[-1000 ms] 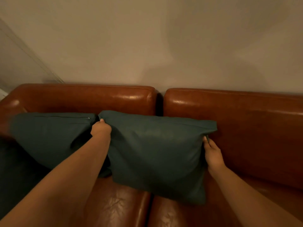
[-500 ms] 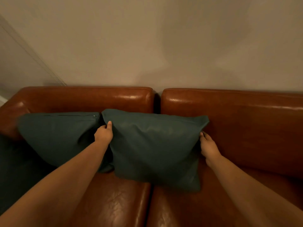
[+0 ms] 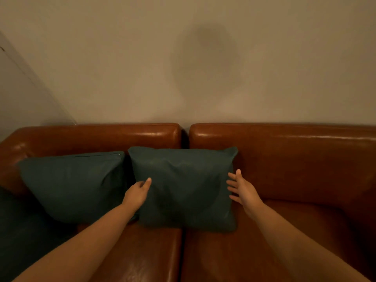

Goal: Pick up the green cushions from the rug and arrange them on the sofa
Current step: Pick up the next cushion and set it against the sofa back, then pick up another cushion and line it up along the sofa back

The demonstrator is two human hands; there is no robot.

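- Progress, as I judge it: two green cushions stand on the brown leather sofa (image 3: 295,159) and lean on its backrest, so the placing looks largely done. The rug is out of view, so I cannot tell whether more cushions wait there.
- Central cushion (image 3: 183,188) sits between the two hands, upright and slightly creased, straddling the seam between the seat sections.
- Outer cushion (image 3: 71,186) stands just beyond the left hand (image 3: 136,193), on its outer side. Its edge touches or nearly touches the central cushion.
- Left hand lies at the central cushion's left edge, fingers loosely curled and thumb stretched up against the fabric. No fabric is visibly pinched.
- Right hand (image 3: 243,189) is spread wide, fingers straight and apart, just beside the same cushion's right edge. Its fingertips are at or barely off the cover, and it holds nothing.
- Dark green mass (image 3: 18,231) lies low, outward of the left forearm; whether it is a cushion or a throw is unclear.
- Containers: none shows. The sofa alone bears things, namely the two cushions.
- Left to do, probably: a final nudge to straighten.
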